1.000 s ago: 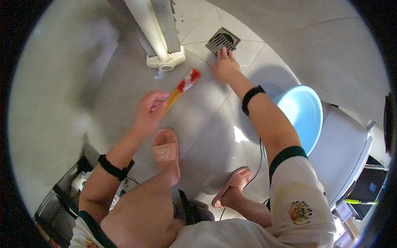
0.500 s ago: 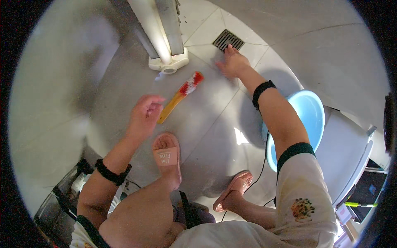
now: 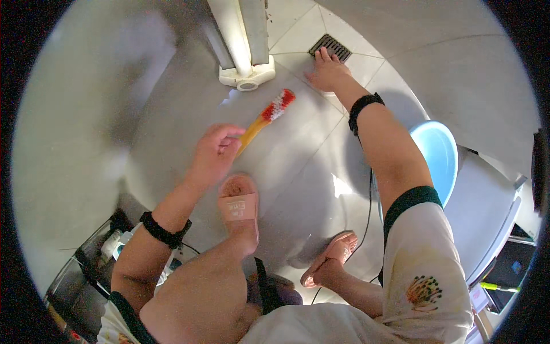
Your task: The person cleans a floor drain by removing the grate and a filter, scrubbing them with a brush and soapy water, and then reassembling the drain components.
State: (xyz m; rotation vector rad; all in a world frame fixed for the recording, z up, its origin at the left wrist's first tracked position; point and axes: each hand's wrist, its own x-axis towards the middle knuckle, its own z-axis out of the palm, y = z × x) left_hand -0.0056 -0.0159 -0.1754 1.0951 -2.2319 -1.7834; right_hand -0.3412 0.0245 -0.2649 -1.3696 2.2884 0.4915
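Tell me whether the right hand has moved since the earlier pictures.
Cannot tell. The right hand lay at the edge of the floor drain in every picture; both drift together, so the camera moved. The left hand holds the brush.

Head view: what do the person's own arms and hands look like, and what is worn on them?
Both hands are bare, without gloves. The left hand and the right hand each have a black band at the wrist. Forearms are uncovered. Short white sleeves edged with a dark green band sit at the upper arms; the right sleeve bears a flower-like print.
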